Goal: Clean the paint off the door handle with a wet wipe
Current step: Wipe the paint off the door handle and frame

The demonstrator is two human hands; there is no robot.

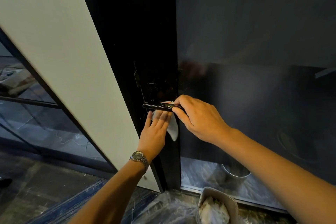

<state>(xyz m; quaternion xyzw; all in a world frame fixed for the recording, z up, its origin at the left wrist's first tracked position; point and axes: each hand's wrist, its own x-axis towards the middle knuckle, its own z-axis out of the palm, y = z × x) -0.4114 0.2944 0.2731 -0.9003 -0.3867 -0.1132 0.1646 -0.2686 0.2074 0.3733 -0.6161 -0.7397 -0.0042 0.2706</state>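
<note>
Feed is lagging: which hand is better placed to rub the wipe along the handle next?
Probably right. The right hand curls round the door handle, pinching the wet wipe against it; the left hand lies flat below, only touching the wipe's hanging part.

I see a glossy black handle [156,106] flecked with pale streaks, on an equally black door [138,42], and the wipe [173,127] is plain white. The panel [54,42] reads off-white, the watch [139,157] silver, the tub [234,203] grey.
</note>
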